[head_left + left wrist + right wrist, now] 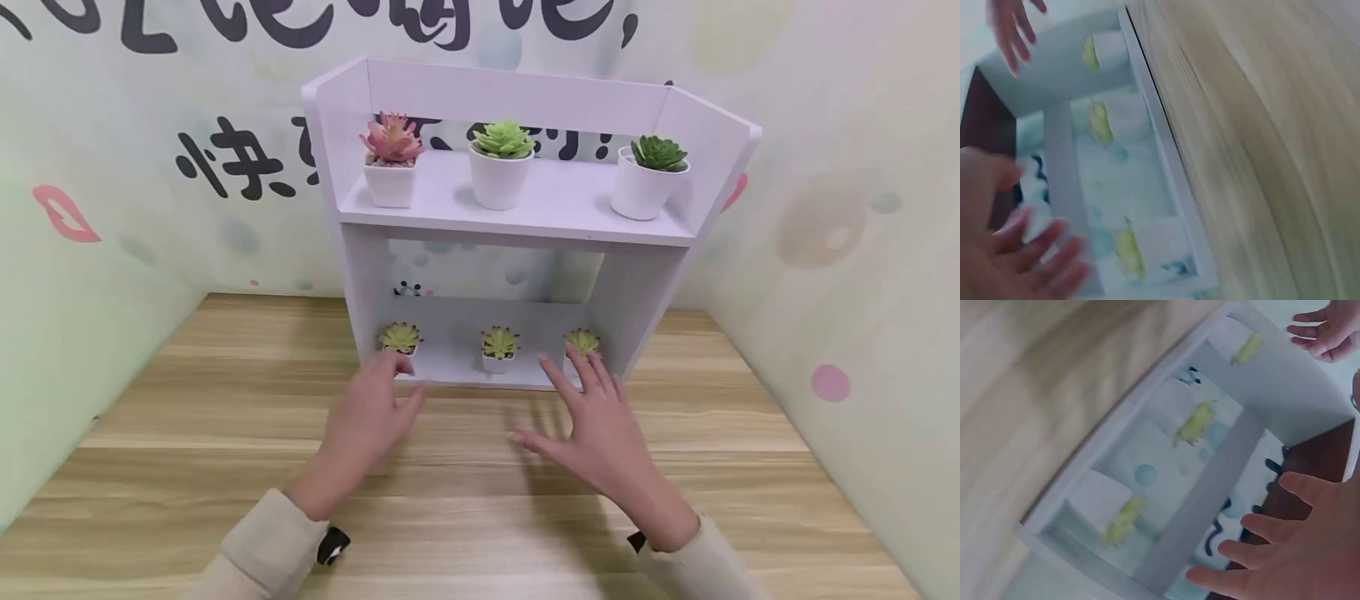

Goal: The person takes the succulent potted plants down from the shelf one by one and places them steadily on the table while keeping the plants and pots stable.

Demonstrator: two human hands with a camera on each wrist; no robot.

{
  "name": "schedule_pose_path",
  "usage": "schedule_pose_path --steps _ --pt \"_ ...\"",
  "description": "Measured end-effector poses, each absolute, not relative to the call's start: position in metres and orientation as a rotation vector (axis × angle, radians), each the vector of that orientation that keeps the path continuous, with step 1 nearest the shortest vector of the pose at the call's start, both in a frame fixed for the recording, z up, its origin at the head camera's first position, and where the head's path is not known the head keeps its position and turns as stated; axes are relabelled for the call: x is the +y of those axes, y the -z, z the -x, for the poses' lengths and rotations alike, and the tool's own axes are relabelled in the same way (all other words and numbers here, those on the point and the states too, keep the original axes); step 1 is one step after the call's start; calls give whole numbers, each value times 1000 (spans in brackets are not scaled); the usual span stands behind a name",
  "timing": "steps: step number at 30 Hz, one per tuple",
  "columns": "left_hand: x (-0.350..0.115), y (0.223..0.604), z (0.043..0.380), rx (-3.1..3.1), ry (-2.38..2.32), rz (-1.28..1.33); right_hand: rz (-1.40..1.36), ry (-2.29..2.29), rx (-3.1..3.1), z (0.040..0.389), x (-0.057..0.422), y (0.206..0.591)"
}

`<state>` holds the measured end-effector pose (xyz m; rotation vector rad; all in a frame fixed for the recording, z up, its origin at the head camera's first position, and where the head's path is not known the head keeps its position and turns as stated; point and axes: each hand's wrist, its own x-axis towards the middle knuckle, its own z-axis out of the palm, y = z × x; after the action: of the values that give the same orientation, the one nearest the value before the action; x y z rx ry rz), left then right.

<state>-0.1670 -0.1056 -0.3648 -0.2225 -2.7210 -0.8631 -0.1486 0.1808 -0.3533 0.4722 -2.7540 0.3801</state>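
My left hand (367, 417) hovers before the lower left of a white two-tier shelf (525, 229), its fingers loosely bent and holding nothing. Just beyond it is a small yellow-green potted succulent (401, 337), its pot partly hidden by the hand. Fingers spread, my right hand (600, 429) is in front of the lower right succulent (582, 342), covering most of its pot. Between the hands, another yellow-green succulent (498, 343) stands mid-shelf. The wrist views show both hands apart from the pots; in the right wrist view, the right fingers (1272, 528) are stretched out.
On the upper tier stand a pink succulent (392, 140), a light green one (502, 142) and a dark green one (658, 155), all in white pots. The shelf stands on a wood-grain table (450, 533) against a printed wall (247, 225). Another wall (840, 250) rises at the right.
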Motion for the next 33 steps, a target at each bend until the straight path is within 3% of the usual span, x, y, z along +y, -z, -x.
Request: schedule_pose_path --steps 7,12,24,33 --pt "-124 363 196 -2263 1317 -24 -518 -569 -2632 136 189 322" --pt "-125 349 213 -2189 1277 -152 -543 -615 -2536 132 191 301" --pt "-132 317 251 -2086 1397 -68 -554 -751 -2382 149 199 255" --pt "-142 318 282 -2031 1563 -32 -393 -1067 -2345 174 210 210"
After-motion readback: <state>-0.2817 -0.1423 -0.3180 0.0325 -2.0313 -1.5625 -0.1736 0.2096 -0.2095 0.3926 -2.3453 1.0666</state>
